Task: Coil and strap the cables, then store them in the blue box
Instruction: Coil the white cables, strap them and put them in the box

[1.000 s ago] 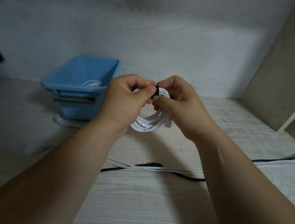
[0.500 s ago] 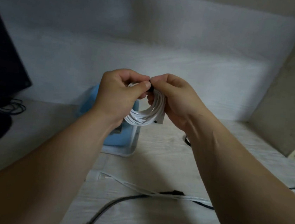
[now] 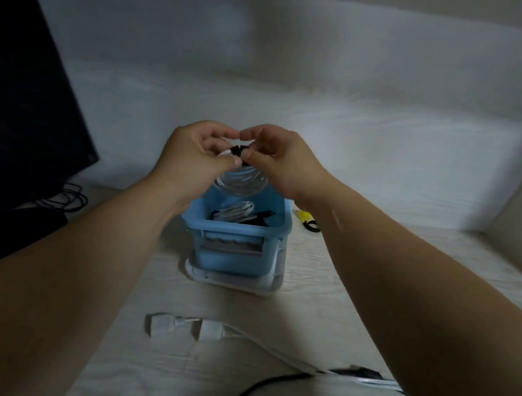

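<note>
Since approx 0.5 s ago both hands have gone forward w/ the coil, and it now hangs over the far half of the open blue plastic box [image 3: 229, 261] instead of in front of it.

Grip: my left hand [image 3: 193, 154] has fingers curled, thumb and forefinger pinching the top of the coiled flat white cable [image 3: 240, 179]. My right hand [image 3: 284, 164] pinches the short black strap [image 3: 238, 150] between thumb and forefinger, other fingers tucked in. Neither hand is slack.

Position: the strap sits at the top of the coil, right between the two thumbs. The loops hang below the fingertips, their bottom just above the box opening and not touching the rim, as far as I can tell. Frame is soft w/ motion, so I can't tell if the strap is fully closed.

Risks, my judgement:
- If the strap isn't fastened and I let go, the loops will prob spring apart and drop in loose.
- Strap tail is small; a slip of the right fingers and it unwinds.
- A strapped white cable bundle [image 3: 235, 211] already lies in the box, so a loose coil could tangle w/ it.

Not done yet: a loose white cable with plugs [image 3: 212, 329] and a black cable [image 3: 264, 387] lie on the pale wood-grain table [image 3: 338, 304], near me.
</note>
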